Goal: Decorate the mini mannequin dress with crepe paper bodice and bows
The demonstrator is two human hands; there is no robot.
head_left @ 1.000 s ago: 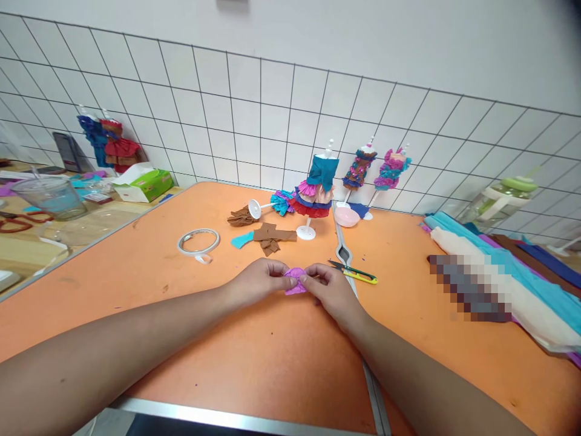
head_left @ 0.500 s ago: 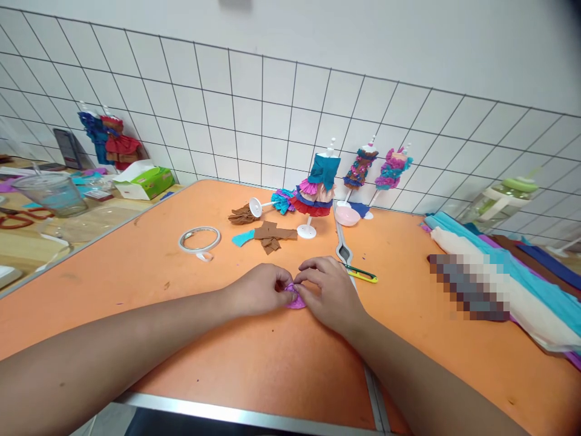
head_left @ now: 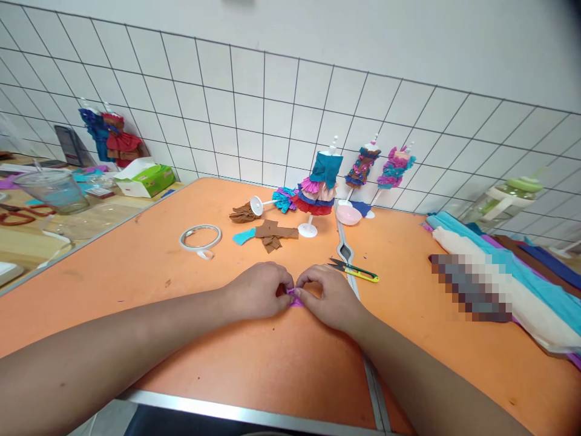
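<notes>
A small piece of purple crepe paper [head_left: 295, 298] is pinched between my left hand [head_left: 259, 292] and my right hand [head_left: 327, 295], low over the orange table [head_left: 254, 363]. Both hands have fingertips closed on it and cover most of it; only a sliver shows between the thumbs. Green-handled snips [head_left: 354, 270] lie just beyond my right hand.
A tape ring [head_left: 200, 237], brown and teal paper scraps [head_left: 267, 234], a pink bowl [head_left: 348, 215] and small mannequins in paper dresses [head_left: 318, 188] stand farther back. Rolled crepe sheets [head_left: 503, 272] lie at the right. A tissue box [head_left: 145, 179] and plastic cup [head_left: 52, 191] sit on the left table.
The purple paper has been gathered smaller; more of it showed one second ago. My hands closed together over it and shifted slightly toward me.
</notes>
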